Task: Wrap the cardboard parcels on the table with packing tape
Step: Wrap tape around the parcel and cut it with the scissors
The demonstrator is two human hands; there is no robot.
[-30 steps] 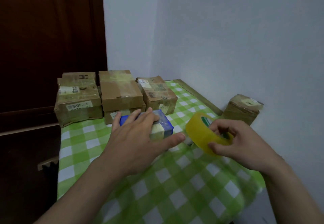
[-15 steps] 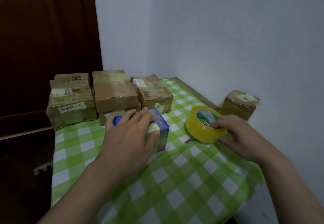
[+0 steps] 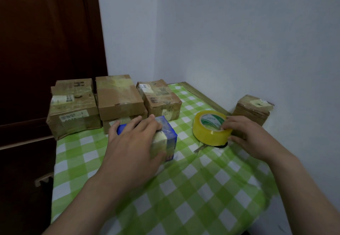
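Lowered now, tape roll [image 3: 211,131] pinched by right hand [image 3: 248,139] rests atop scissors [image 3: 200,147] and may tip; left hand [image 3: 132,148] clasps blue parcel [image 3: 171,137].

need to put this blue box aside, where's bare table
Bare checked cloth lies at the front edge between the forearms, and in a strip left of the left hand on the blue box, before the large left parcel. Crowded: the back row of parcels, and the right side, where the right hand holds the tape roll by the small parcel.
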